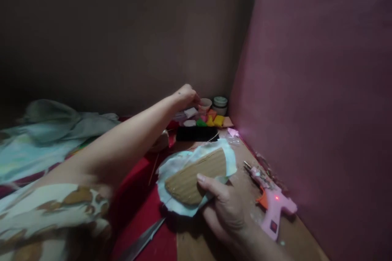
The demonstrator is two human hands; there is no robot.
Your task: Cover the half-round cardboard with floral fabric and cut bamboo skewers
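Observation:
My right hand [225,208] grips a brown corrugated cardboard piece [196,177] lying on a pale fabric piece [196,163], thumb on top of the cardboard's near edge. My left arm reaches far forward. My left hand [185,96] is at a small pink cup [205,104] in the back corner, fingers curled down next to its rim. I cannot tell whether it holds anything.
A pink glue gun [272,206] with a red light lies right of my right hand on the wooden board [239,159]. Scissor blades [142,242] lie on red cloth [143,204]. Colourful felt scraps [211,121], a black box [197,133] and small jars [220,104] sit by the wall.

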